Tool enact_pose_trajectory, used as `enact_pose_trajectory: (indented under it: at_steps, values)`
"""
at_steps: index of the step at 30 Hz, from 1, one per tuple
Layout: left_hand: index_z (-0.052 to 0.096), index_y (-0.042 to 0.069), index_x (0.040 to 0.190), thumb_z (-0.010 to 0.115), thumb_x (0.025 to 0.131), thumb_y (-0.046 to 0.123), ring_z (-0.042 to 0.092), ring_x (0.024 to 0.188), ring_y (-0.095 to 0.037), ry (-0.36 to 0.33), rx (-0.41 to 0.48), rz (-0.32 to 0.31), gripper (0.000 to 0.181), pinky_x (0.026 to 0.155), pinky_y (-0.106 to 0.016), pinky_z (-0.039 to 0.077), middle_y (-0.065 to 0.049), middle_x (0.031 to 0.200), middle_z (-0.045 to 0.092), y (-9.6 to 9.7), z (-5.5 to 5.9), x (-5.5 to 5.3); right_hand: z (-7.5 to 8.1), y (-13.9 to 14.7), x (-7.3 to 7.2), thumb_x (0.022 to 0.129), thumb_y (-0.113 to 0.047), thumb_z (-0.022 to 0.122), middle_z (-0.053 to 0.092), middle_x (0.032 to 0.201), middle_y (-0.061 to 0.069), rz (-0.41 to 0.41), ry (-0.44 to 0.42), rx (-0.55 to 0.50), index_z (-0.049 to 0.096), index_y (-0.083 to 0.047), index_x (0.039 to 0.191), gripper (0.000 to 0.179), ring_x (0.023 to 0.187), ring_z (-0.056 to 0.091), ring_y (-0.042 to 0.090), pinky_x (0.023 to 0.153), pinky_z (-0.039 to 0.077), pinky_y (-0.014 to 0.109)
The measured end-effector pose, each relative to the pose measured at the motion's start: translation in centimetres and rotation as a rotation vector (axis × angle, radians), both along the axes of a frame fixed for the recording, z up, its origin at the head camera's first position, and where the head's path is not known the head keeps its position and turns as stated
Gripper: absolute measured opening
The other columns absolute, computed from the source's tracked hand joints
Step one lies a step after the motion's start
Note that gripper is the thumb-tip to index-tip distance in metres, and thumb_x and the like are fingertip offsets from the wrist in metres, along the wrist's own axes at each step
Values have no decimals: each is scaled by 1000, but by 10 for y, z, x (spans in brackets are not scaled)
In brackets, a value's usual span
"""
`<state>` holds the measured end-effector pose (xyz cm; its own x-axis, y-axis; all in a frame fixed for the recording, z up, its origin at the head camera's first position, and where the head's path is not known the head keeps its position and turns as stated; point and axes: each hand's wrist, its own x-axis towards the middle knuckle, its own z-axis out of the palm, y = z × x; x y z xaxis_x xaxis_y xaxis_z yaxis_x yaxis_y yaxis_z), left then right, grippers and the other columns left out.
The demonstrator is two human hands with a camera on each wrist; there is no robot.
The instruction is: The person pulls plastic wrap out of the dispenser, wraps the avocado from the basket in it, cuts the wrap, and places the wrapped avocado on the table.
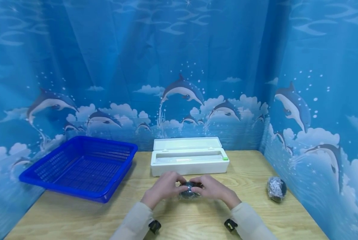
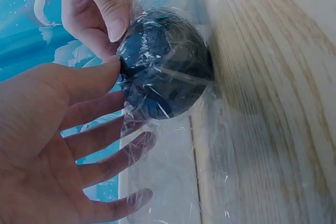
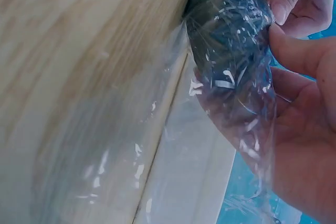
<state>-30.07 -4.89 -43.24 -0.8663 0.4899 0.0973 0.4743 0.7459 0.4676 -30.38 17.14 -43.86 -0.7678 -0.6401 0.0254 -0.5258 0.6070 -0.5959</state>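
A dark, rounded object [image 1: 189, 193] sits on the table, wrapped in clear cling film [image 3: 231, 108]; its kind cannot be made out. My left hand [image 1: 166, 187] is at its left side, thumb and forefinger pinching film at the top. In the left wrist view the other left fingers [image 2: 113, 169] spread out behind loose film. From the opposite side my right hand [image 1: 211, 188] pinches film close to the left thumb, its other fingers partly behind the wrap. Loose film trails off both sides of the object onto the table.
Behind the hands stands a long white box [image 1: 190, 168], lid raised, with a green piece [image 1: 225, 158] at its right end. A blue mesh basket [image 1: 107, 196] is on the left. Another dark film-wrapped object [image 1: 276, 189] lies far right. Dolphin-print curtains [image 1: 131, 83] border the wooden table [image 1: 190, 220].
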Motion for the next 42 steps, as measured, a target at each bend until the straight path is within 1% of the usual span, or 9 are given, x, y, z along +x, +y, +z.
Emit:
enact_pose_trajectory:
  at_steps: [7,11,14,18,23,26,31,36,42]
  values:
    - [78,17,114,83,87,31,71,106,-17,107,-10,-57,31,94,-37,58,2,113,78,-2,3,4,-2,-2,1,98,-20,69,76,104,7,-10,-35,-31,68,1,123,32,86,69,10,76,58,20]
    - [79,16,108,87,82,28,70,100,-20,173,15,-95,30,88,-31,57,1,106,76,-4,11,6,-1,-3,3,99,-26,69,77,103,11,-4,-20,-15,66,4,127,41,87,72,13,78,59,22]
    - [79,16,95,88,81,25,67,85,-11,147,44,-137,19,76,-20,55,4,92,74,-7,17,6,1,-5,7,97,-33,70,78,98,11,-35,-24,13,61,5,132,52,82,72,13,74,59,23]
    - [78,15,90,87,81,20,64,74,-4,48,52,-178,14,68,-14,53,2,86,75,-12,21,6,3,-10,14,95,-37,73,72,81,3,-112,-68,24,59,3,134,58,67,64,10,58,54,24]
    - [77,12,105,88,80,25,70,88,-14,-39,17,-146,30,74,-19,55,-3,100,76,-14,19,6,5,-15,22,94,-42,74,67,68,-1,-182,-99,11,47,8,145,76,55,62,13,53,50,25]
    - [75,12,113,89,79,31,70,97,-17,-42,5,-130,40,81,-24,57,-2,108,76,-13,16,5,8,-16,24,95,-42,73,69,68,3,-191,-128,-1,33,10,153,87,56,66,18,56,52,27]
    - [73,13,118,89,78,34,69,103,-19,-32,6,-110,48,86,-28,57,-2,114,75,-13,11,3,13,-12,23,94,-38,74,74,85,8,-180,-99,22,36,1,155,81,68,68,18,62,56,31]
    - [72,12,123,89,76,39,68,107,-21,-21,-12,-87,57,89,-34,58,-3,118,73,-12,7,3,10,-8,18,90,-36,78,66,125,12,-114,97,48,51,-9,147,69,104,67,22,86,60,41]
    - [69,9,129,87,76,46,67,119,-25,-14,-49,-78,67,103,-45,56,-7,129,71,-13,3,2,5,-8,16,93,-27,74,42,161,18,-1,172,41,50,-9,150,65,145,43,41,118,39,63]
